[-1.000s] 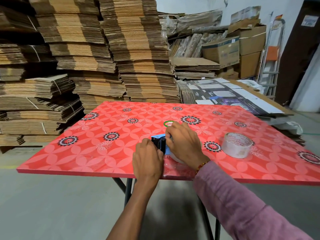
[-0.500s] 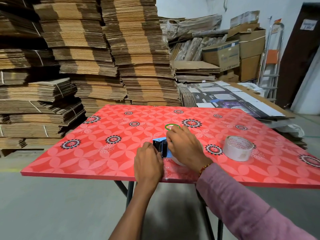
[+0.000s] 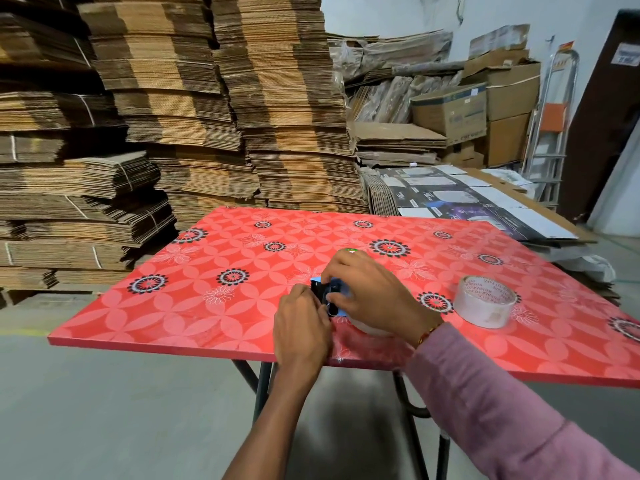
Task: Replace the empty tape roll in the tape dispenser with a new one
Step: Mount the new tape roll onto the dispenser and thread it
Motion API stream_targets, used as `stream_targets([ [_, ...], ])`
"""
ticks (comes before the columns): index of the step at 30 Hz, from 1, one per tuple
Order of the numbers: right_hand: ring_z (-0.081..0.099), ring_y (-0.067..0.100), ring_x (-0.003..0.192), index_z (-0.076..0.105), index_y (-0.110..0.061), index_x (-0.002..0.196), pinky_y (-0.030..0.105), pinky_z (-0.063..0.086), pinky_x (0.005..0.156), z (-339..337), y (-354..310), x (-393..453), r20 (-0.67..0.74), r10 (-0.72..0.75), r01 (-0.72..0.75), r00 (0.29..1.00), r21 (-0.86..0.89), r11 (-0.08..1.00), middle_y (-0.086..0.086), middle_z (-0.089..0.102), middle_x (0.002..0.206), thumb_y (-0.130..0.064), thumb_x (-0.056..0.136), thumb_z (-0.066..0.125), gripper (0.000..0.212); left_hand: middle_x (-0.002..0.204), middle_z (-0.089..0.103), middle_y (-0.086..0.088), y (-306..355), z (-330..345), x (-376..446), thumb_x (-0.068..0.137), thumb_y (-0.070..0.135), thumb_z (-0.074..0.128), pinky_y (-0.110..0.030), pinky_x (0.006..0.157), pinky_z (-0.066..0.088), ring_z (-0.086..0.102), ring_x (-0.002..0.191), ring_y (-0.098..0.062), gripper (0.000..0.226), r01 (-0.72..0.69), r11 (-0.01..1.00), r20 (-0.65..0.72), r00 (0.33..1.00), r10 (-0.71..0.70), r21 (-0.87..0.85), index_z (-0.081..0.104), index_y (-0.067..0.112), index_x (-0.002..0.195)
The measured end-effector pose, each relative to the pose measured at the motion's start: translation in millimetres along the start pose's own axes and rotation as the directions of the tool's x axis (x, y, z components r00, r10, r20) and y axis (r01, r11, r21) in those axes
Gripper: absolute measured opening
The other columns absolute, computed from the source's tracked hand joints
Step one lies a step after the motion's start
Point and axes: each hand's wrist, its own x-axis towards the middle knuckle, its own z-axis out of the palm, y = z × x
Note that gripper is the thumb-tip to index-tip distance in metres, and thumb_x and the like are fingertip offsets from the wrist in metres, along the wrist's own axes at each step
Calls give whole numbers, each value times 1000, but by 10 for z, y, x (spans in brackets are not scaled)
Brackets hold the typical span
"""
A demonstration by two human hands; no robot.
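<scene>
Little has moved since the earlier frames: both hands remain on the tape dispenser near the front edge of the counter, and only the right fingers have shifted slightly over its top.

Left hand: clenched on the near end of the dispenser, steadying it from the front-left. Right hand: curled over the top and far side, fingers grasping the blue-and-black body. A pale rounded part shows below the right palm; whether it is the spent roll or part of the dispenser cannot be told.

New tape roll: lies flat on the counter, hole upward, well apart from the dispenser and to its right. Nothing touches it.

Governing relation: the new roll lies to the right of both hands, and the right hand is the nearer. The dispenser's long axis appears to run from the near edge away, between the two hands.

Judgement: the work is at the stage of freeing the old roll. The new one is not yet fitted. A reach for it would fall to the right hand while the left keeps the dispenser steady.
</scene>
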Motion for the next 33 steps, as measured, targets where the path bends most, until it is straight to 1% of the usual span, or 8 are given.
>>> stream_targets([
  [3,55,32,94,65,-16,96,49,48,76,71,-38,52,-37,-25,23,999,-40,999,4,59,104,-12,85,63,12,95,62,-8,-6,-16,3,88,11,59,-38,69,37,57,93,-32,4,-8,1000,19,1000,8,-8,58,10,85],
  [9,57,31,87,62,-12,92,45,46,73,111,-110,167,3,-139,139,990,34,990,7,57,98,-13,93,51,11,98,66,-14,2,-83,37,88,5,56,-40,68,35,59,93,-38,9,-36,998,61,997,39,-47,55,9,80],
  [12,57,30,89,61,-11,90,47,47,77,75,-48,220,41,-105,102,994,80,992,7,58,96,-12,89,48,13,97,68,-12,-16,-87,40,88,8,58,-45,73,41,60,96,-36,5,3,998,78,997,2,-61,60,8,83],
  [15,59,28,95,65,-12,97,48,49,82,7,73,169,96,-92,83,991,91,992,5,62,102,-7,79,52,23,94,67,-10,-18,-86,28,89,8,58,-44,75,41,60,94,-34,8,13,997,69,998,-8,-76,61,11,82],
  [18,58,27,95,64,-12,100,44,48,78,-14,84,99,94,-120,115,988,58,992,4,60,103,0,74,60,29,94,66,-9,-12,-80,21,90,9,59,-43,75,43,60,92,-32,7,17,997,50,999,-14,-80,61,11,83],
  [22,58,27,90,62,-11,92,38,41,67,17,85,105,61,-148,148,987,-3,989,3,61,99,1,72,62,23,92,66,-6,-12,-79,26,89,10,62,-39,71,42,60,89,-28,9,25,996,47,999,-21,-83,60,11,80],
  [29,57,26,84,62,-12,84,33,31,62,79,99,79,22,-161,162,987,-58,985,3,60,97,-1,82,62,11,94,67,-6,-31,-71,39,89,11,64,-37,70,40,61,89,-27,9,10,997,55,998,-6,-79,64,11,81],
  [33,59,28,87,63,-21,92,38,45,60,107,94,120,10,-156,156,988,-109,982,0,60,102,-14,85,59,11,93,68,-7,-47,-83,44,89,8,64,-41,73,43,62,89,-29,11,19,995,72,997,-12,-101,64,11,78],
])
